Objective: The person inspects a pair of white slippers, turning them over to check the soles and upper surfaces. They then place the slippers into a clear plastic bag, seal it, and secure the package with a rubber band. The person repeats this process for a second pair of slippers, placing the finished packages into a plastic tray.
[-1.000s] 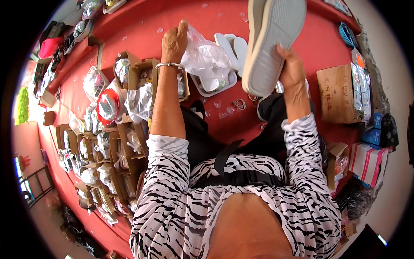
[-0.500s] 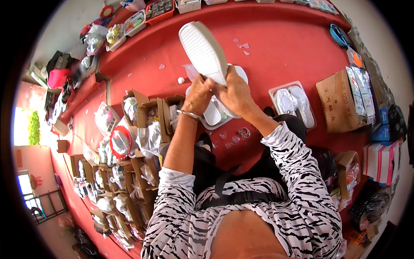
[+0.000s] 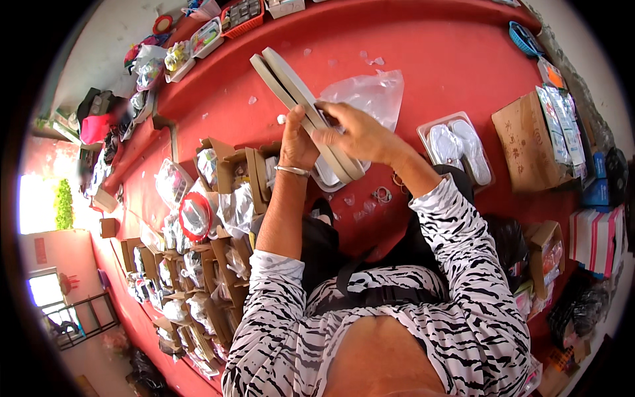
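Two thick off-white shoe soles (image 3: pixel 301 106) lie face to face and tilt up to the left, edges toward me. My left hand (image 3: pixel 299 142) grips the pair from the left, thumb up along the near edge. On the opposite side my right hand (image 3: pixel 362 134) has its fingers bent against the soles, holding them too. Behind the right hand a clear plastic bag (image 3: pixel 376 92) lies on the red floor. Under the soles a white tray (image 3: pixel 333 187) is mostly hidden.
A clear tray (image 3: pixel 488 153) of white soles, some in plastic, stands right, beside a cardboard box (image 3: pixel 526 142). Several opened cartons (image 3: pixel 225 255) with bagged goods crowd the left. A small string coil (image 3: pixel 381 194) and plastic scraps lie on the floor.
One sole's ridged face showed before; now two soles appear edge-on, lower and nearer me. My right hand has shifted to their side. The clear bag shows more fully on the floor.
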A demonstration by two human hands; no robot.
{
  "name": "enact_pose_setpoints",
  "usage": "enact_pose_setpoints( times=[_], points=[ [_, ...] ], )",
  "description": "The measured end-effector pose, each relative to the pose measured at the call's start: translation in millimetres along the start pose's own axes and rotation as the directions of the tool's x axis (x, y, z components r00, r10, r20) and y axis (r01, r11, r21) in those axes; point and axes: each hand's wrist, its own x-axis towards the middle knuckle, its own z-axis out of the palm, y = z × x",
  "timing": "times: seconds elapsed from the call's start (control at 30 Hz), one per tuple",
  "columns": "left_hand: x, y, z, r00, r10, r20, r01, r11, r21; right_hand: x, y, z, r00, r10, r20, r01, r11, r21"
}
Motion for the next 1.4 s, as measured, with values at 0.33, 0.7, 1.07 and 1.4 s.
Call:
enact_pose_setpoints(
  times=[0.33,0.7,1.07,1.4],
  points=[
    [-4,2,8,0.998,-0.061,-0.015,0.059,0.993,-0.104,-1,25,13,1.0,0.012,-0.02,-0.008,0.979,0.203],
    [-10,6,11,0.994,-0.102,0.045,0.108,0.982,-0.153,2,11,15,0.998,0.011,-0.064,0.01,0.947,0.32],
    [-12,1,-2,1.0,-0.011,-0.008,0.011,0.999,-0.052,-1,4,15,0.998,-0.052,-0.048,0.058,0.988,0.143],
    [-12,1,6,0.992,0.063,-0.106,-0.071,0.995,-0.074,1,14,7,0.992,-0.099,0.079,0.08,0.974,0.211]
  ],
)
